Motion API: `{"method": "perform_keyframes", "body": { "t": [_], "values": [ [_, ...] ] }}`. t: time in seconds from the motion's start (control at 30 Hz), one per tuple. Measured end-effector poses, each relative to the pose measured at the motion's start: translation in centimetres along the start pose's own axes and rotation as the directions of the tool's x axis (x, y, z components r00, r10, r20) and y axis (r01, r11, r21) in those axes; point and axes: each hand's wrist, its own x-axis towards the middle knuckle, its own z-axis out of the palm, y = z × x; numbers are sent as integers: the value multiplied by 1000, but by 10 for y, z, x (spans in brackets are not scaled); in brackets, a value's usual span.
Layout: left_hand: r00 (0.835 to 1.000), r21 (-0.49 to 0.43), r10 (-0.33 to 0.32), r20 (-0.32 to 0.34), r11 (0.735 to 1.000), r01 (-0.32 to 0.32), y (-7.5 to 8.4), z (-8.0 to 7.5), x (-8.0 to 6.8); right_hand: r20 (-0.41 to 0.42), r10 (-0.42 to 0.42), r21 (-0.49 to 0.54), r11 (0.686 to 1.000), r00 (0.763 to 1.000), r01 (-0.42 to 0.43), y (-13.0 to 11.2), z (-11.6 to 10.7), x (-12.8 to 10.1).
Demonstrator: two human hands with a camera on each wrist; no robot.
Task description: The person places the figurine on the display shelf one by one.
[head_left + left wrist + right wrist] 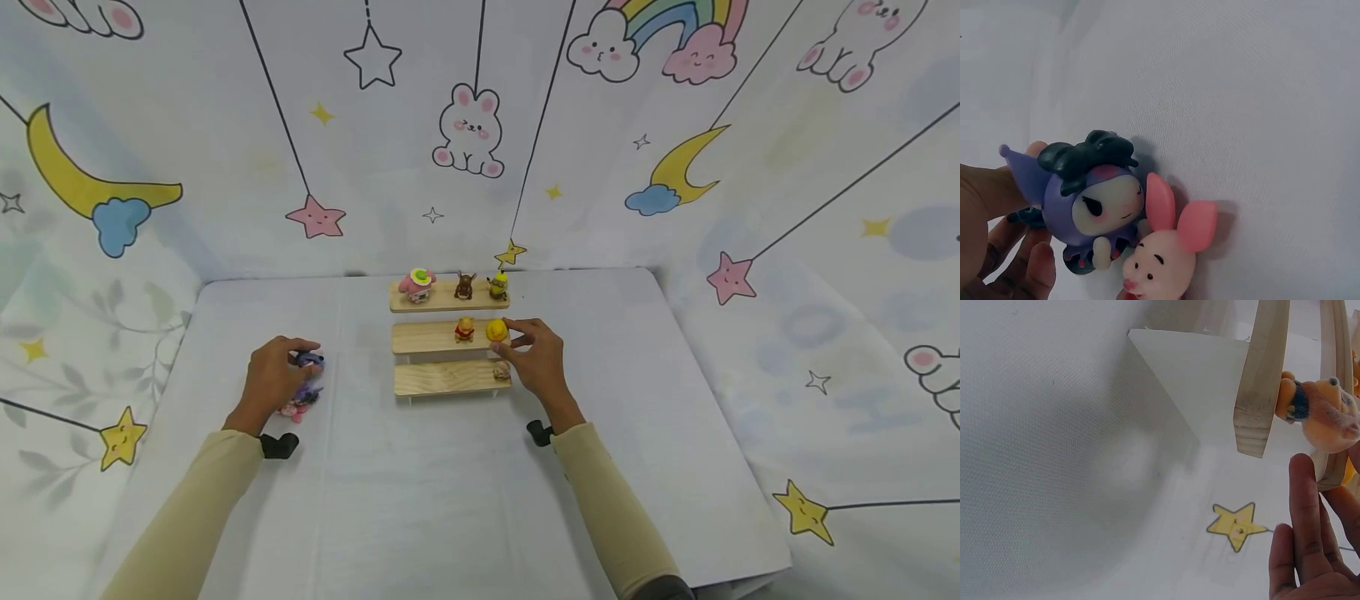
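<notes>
My left hand (288,367) grips a purple figure with a black bow (310,360) (1094,200) on the white table, its fingers (1004,212) curled behind it. A pink pig figure (295,408) (1163,262) lies against the purple one. My right hand (512,340) is at the right end of a three-tier wooden shelf (442,379) (1263,394), with its fingers (1304,531) straight. Its index finger reaches beside a round yellow figure (497,331) on the middle tier. A small tan figure (501,372) (1325,412) sits on the lowest tier by the thumb.
A small bear figure in red (464,330) stands on the middle tier. The top tier holds a pink figure (417,285), a brown one (465,287) and a yellow one (498,287). Printed cloth walls enclose the white table (450,483) on three sides.
</notes>
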Motion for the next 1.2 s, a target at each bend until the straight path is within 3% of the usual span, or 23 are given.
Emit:
{"method": "perform_keyframes", "body": {
  "t": [0.2,0.7,1.2],
  "values": [
    [999,3,12,-44,1000,-12,2,4,2,-2,-1,11,1000,1000,1,0,0,0],
    [1000,-47,-17,24,999,18,1,-1,-9,-9,-13,-5,1000,1000,13,1,1,0],
    [994,-27,9,-110,1000,-12,0,6,-5,-1,-4,12,1000,1000,4,-1,-1,-1]
  ]
}}
